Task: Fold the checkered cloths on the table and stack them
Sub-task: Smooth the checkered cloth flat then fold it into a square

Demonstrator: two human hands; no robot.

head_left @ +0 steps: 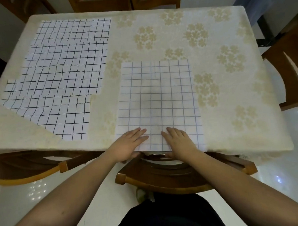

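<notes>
One white cloth with a pale blue grid (157, 102) lies flat in front of me, its near edge at the table's front edge. My left hand (129, 143) rests palm down on its near left part, fingers straight and together. My right hand (178, 140) lies flat on its near middle. Neither hand grips anything. To the left, several white cloths with a black grid (64, 79) lie spread and overlapping in a staggered row from the far left corner toward the front.
The table (227, 38) wears a cream cover with beige flower prints; its right half is bare cover. Wooden chairs stand around it: one directly under my arms (166, 178), one at front left (34, 165), one at the right (292, 72), two at the far side.
</notes>
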